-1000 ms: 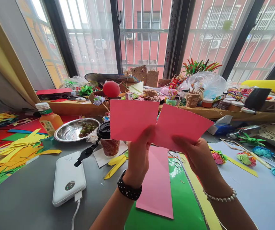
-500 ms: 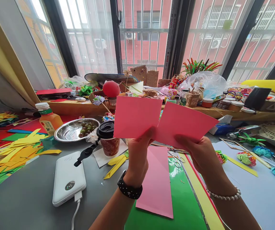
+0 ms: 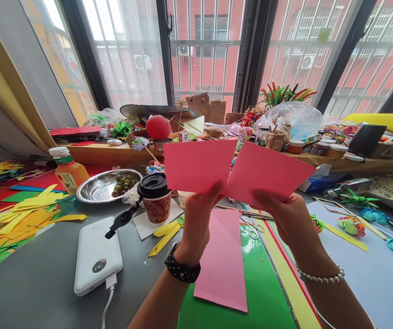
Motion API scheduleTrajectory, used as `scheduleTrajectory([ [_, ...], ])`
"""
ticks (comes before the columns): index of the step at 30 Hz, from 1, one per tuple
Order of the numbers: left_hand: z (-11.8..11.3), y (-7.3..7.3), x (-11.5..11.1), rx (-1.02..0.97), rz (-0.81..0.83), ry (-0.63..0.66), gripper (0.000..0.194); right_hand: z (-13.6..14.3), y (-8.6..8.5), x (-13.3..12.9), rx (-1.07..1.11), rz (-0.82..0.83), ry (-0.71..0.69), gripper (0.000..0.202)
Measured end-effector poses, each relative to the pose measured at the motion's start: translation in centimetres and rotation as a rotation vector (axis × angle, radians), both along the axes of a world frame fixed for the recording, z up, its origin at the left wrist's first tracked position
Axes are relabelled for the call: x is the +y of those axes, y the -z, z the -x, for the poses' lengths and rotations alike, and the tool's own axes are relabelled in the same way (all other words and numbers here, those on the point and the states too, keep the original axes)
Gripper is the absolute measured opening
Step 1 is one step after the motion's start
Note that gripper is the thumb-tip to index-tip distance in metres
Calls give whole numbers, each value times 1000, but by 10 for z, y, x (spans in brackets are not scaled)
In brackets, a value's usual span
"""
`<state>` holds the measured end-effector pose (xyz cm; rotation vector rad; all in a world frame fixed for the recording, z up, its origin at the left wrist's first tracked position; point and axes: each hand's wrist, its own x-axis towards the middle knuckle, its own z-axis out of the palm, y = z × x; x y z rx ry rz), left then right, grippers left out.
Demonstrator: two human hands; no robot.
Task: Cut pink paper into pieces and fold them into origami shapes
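Rectangle of pink paper (image 3: 199,164) pinched in left hand (image 3: 195,226), second pink rectangle (image 3: 272,169) in right hand (image 3: 294,224), long pink paper strip (image 3: 222,269) unheld below!

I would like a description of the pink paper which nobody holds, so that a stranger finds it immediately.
On the grey table, find the glossy green sheet between the forearms. The oblong pink paper lies on it. Unlike the left pink piece and right pink piece, raised in the hands, it lies flat and looks paler.
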<state>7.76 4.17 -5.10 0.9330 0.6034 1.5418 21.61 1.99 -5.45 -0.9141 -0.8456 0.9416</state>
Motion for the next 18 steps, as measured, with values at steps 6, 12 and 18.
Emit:
scheduleTrajectory([
  [6, 1, 5, 5, 137, 64, -79, 7, -9, -3, 0, -85, 44, -27, 26],
  [12, 5, 11, 12, 362, -71, -69, 6, -17, -4, -1, -232, 111, -39, 24],
  [18, 7, 13, 14, 493, -135, -58, 6, -24, 1, 5, -329, 76, 46, 22],
])
